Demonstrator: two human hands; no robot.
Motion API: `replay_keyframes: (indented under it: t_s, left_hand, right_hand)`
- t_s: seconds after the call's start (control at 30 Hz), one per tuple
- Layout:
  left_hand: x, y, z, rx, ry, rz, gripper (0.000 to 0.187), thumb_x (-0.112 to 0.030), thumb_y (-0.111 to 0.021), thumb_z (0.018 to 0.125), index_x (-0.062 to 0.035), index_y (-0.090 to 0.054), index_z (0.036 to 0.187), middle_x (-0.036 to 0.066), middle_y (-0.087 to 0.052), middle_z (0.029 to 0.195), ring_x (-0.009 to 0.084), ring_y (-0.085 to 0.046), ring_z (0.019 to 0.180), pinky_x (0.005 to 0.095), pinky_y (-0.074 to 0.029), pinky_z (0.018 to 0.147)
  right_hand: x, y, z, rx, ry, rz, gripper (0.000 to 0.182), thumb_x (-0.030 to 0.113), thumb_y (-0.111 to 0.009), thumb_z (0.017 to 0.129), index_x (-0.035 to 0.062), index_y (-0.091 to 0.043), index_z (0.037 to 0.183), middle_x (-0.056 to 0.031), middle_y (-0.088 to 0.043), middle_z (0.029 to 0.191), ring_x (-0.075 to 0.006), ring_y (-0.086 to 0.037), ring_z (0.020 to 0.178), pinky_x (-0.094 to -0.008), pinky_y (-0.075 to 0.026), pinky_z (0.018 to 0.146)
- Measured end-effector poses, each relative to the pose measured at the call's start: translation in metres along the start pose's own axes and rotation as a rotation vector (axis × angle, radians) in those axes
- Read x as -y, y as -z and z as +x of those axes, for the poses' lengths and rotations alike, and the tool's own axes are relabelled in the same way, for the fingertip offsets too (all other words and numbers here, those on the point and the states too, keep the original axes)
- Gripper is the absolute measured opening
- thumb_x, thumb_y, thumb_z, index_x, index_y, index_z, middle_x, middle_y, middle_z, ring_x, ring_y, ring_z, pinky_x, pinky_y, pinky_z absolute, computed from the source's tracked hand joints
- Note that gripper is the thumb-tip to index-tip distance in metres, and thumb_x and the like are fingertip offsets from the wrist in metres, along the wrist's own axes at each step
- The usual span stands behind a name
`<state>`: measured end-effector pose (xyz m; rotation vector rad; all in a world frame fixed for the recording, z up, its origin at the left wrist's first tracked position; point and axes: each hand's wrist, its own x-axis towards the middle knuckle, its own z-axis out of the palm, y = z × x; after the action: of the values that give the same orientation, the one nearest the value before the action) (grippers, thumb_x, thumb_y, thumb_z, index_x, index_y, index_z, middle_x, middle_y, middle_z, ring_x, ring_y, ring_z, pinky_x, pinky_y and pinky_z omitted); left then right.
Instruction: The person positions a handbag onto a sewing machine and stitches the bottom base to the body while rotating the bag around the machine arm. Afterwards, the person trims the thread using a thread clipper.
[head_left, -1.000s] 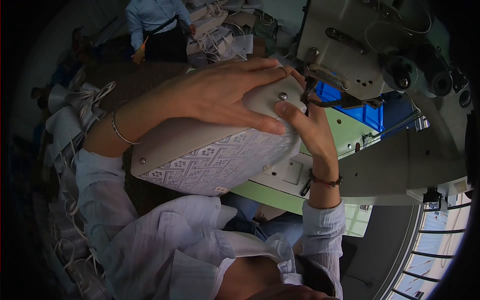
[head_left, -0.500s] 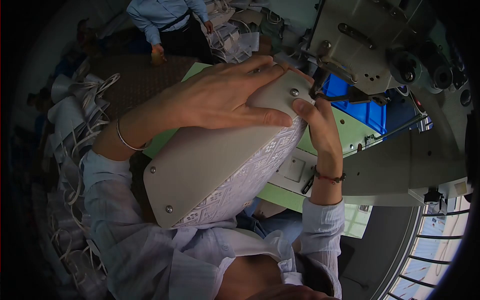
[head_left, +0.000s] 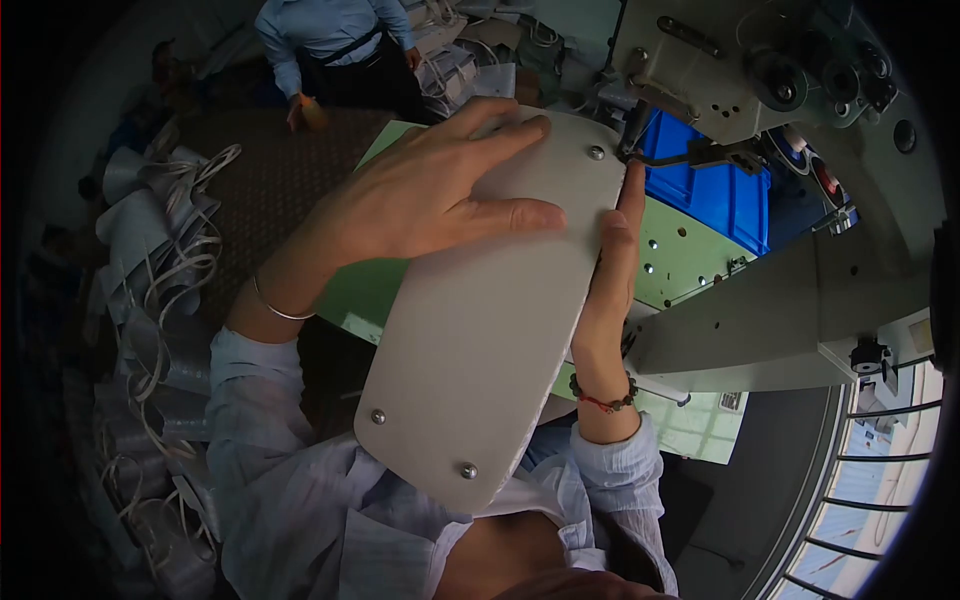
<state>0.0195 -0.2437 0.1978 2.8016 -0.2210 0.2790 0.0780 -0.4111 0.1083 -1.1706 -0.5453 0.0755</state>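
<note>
A handbag with a plain light-grey base (head_left: 490,320) is held tilted in front of my chest, its base turned up towards me. Round metal feet show near the base's corners; its patterned side is mostly turned out of sight. My left hand (head_left: 450,180) presses on the upper left of the base, thumb and fingers spread over it. At the right edge, my right hand (head_left: 618,250) grips the bag, thumb along the rim and fingers against the side. The bag's far corner meets the working arm of a sewing machine (head_left: 690,110); the exact contact point is hidden.
Behind the machine's arm stands a blue crate (head_left: 705,190) beside a green tabletop (head_left: 670,250). White bag pieces with straps (head_left: 150,290) are heaped at the left. A person in a blue shirt (head_left: 335,30) stands at the back. Barred window at lower right.
The handbag has turned so its base faces me more squarely and its patterned side is nearly hidden. Its near end has swung right and down. My right hand has straightened along the edge.
</note>
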Motion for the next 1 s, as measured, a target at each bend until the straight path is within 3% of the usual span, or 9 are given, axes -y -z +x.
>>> replay_keyframes:
  t_s: [0.07,0.17,0.3,0.43,0.5,0.6,0.8,0.9,1.0]
  left_hand:
    - [0.012,-0.009,-0.022,-0.012,-0.035,-0.114,0.093,-0.062,-0.068,0.079,-0.0071,-0.037,0.148,0.026,-0.032,0.15,0.0402,-0.046,0.131,0.0446,-0.04,0.106]
    - [0.009,-0.064,-0.086,-0.32,-0.344,-1.021,0.123,-0.074,-0.078,0.058,-0.0059,-0.033,0.15,0.027,-0.017,0.156,0.0388,-0.025,0.144,0.0483,-0.024,0.115]
    - [-0.024,-0.142,-0.139,-0.71,-0.468,-1.395,0.114,-0.068,-0.075,0.069,-0.0066,-0.026,0.152,0.024,-0.019,0.157,0.0356,-0.024,0.145,0.0484,-0.02,0.117]
    - [-0.037,-0.153,-0.168,-0.729,0.156,-2.405,0.07,-0.046,-0.057,0.089,-0.0049,-0.039,0.144,0.024,-0.044,0.142,0.0377,-0.046,0.13,0.0557,-0.04,0.103]
    - [-0.033,-0.147,-0.171,-0.696,0.354,-2.615,0.06,-0.04,-0.052,0.094,-0.0044,-0.042,0.142,0.024,-0.05,0.138,0.0383,-0.052,0.126,0.0575,-0.045,0.099]
    - [-0.031,-0.135,-0.167,-0.476,0.127,-2.789,0.069,-0.023,-0.054,0.085,-0.0023,-0.034,0.148,0.016,-0.042,0.147,0.0295,-0.044,0.133,0.0462,-0.035,0.112]
    - [-0.045,-0.13,-0.159,-0.68,0.239,-2.772,0.064,-0.025,-0.052,0.082,-0.0049,-0.043,0.142,0.015,-0.05,0.139,0.0295,-0.051,0.126,0.0459,-0.046,0.101]
    - [-0.041,-0.129,-0.155,-0.517,0.101,-2.769,0.061,-0.03,-0.049,0.092,-0.0002,-0.037,0.144,0.026,-0.047,0.139,0.0445,-0.052,0.123,0.0602,-0.045,0.098]
    - [-0.05,-0.119,-0.142,-0.344,0.007,-2.95,0.062,-0.032,-0.048,0.092,-0.0005,-0.036,0.144,0.026,-0.047,0.139,0.0435,-0.052,0.123,0.0603,-0.043,0.1]
  right_hand:
    - [0.004,-0.001,0.0,0.003,-0.01,0.016,0.067,0.038,-0.031,0.1,0.0039,-0.014,0.155,-0.0171,-0.029,0.154,-0.0276,-0.036,0.137,-0.0356,-0.032,0.11]
    - [0.006,-0.002,0.0,-0.011,0.003,0.012,0.067,0.038,-0.031,0.1,0.0041,-0.013,0.155,-0.017,-0.029,0.154,-0.0277,-0.036,0.137,-0.0359,-0.032,0.111]
    - [0.006,-0.003,-0.001,-0.04,0.027,-0.01,0.068,0.04,-0.032,0.1,0.0045,-0.013,0.155,-0.0169,-0.028,0.155,-0.0279,-0.035,0.138,-0.0364,-0.031,0.111]
    - [0.005,-0.005,-0.004,-0.05,0.04,-0.018,0.069,0.041,-0.032,0.1,0.0048,-0.013,0.155,-0.0167,-0.027,0.155,-0.028,-0.034,0.138,-0.0368,-0.03,0.112]
    - [0.005,-0.005,-0.005,-0.055,0.04,-0.013,0.07,0.041,-0.032,0.099,0.005,-0.013,0.156,-0.0167,-0.026,0.155,-0.0281,-0.033,0.139,-0.037,-0.03,0.112]
    - [0.006,-0.005,-0.005,-0.058,0.042,-0.003,0.07,0.042,-0.032,0.099,0.0052,-0.012,0.156,-0.0166,-0.025,0.156,-0.0282,-0.033,0.139,-0.0373,-0.029,0.112]
    - [0.005,-0.005,-0.006,-0.056,0.049,0.017,0.072,0.044,-0.033,0.099,0.0057,-0.012,0.156,-0.0164,-0.024,0.156,-0.0284,-0.031,0.14,-0.0379,-0.028,0.113]
    - [0.005,-0.004,-0.005,-0.051,0.047,0.029,0.073,0.045,-0.033,0.098,0.006,-0.012,0.156,-0.0163,-0.023,0.157,-0.0286,-0.03,0.14,-0.0383,-0.027,0.113]
    - [0.005,-0.003,-0.004,-0.045,0.048,0.026,0.073,0.046,-0.033,0.098,0.0063,-0.012,0.156,-0.0162,-0.022,0.157,-0.0287,-0.03,0.141,-0.0386,-0.026,0.113]
